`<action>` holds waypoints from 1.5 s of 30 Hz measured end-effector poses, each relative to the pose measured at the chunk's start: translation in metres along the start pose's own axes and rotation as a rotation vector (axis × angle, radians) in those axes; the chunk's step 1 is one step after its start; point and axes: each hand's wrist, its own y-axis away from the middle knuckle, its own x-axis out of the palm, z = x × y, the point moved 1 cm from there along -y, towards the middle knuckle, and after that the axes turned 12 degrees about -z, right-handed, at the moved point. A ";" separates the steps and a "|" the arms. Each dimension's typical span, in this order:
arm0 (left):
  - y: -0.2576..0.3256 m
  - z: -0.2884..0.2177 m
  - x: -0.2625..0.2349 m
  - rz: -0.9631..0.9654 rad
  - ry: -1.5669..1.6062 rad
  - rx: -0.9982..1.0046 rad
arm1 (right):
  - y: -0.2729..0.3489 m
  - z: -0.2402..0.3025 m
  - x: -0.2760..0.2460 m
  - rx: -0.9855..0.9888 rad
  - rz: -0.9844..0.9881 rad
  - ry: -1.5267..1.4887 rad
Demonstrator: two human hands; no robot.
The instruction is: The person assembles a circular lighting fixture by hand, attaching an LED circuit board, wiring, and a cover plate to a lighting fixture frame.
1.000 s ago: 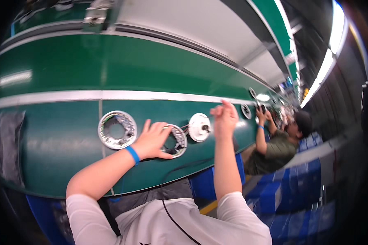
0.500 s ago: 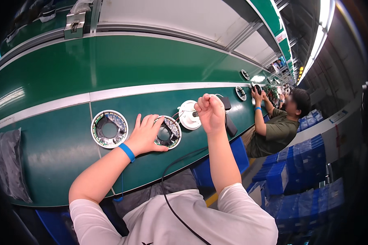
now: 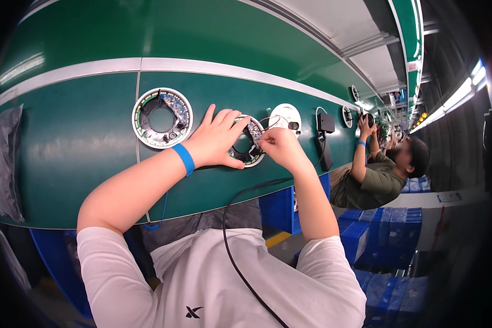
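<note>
My left hand [image 3: 216, 138] spans a round white-rimmed housing [image 3: 255, 162] with a ring-shaped circuit board and a dark centre. Its thumb lies at the near edge and its fingers reach over the far edge, holding the housing on the bench. At the housing's right side my right hand [image 3: 283, 147] is closed in a pinch; what sits between the fingertips is too small to make out. Thin red and dark wires [image 3: 269, 119] run between the housing and a white round cover [image 3: 286, 114] just beyond my right hand.
A second ring-shaped housing [image 3: 162, 118] lies on the green bench [image 3: 82, 158] to the left. A grey plastic bag [image 3: 4, 164] is at the far left. Black boxes [image 3: 325, 123] with a cable stand to the right. Further right a person [image 3: 380, 177] handles a dark round part.
My right hand has come down from above the white cover to the housing's right side, now pinching there. The left hand stays on the housing. The whole view has shifted.
</note>
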 end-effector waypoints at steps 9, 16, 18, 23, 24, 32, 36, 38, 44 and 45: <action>0.003 -0.001 0.003 -0.018 -0.003 0.000 | -0.010 0.000 0.001 0.061 0.064 0.087; 0.003 0.000 0.005 -0.033 -0.017 0.003 | -0.016 -0.002 0.004 0.036 0.052 0.098; 0.002 -0.001 0.006 -0.040 -0.022 0.012 | -0.017 -0.002 0.002 0.033 0.049 0.116; 0.005 0.002 0.008 -0.054 0.003 0.001 | -0.021 0.011 0.006 0.026 0.075 0.196; 0.004 0.002 0.009 -0.047 0.009 -0.001 | -0.023 0.010 0.006 0.010 0.069 0.211; 0.002 0.001 0.007 -0.054 0.000 0.005 | -0.025 0.005 0.010 0.000 0.060 0.242; 0.003 0.001 0.008 -0.036 0.006 0.005 | -0.028 -0.001 0.005 0.076 0.129 0.213; 0.005 0.000 0.008 -0.030 0.004 -0.014 | -0.031 -0.003 0.004 0.055 0.135 0.173; 0.001 -0.001 0.007 -0.045 -0.001 -0.004 | -0.036 -0.002 -0.004 0.163 0.190 0.184; 0.001 -0.002 0.006 -0.042 -0.002 -0.005 | -0.036 0.002 -0.005 0.160 0.202 0.198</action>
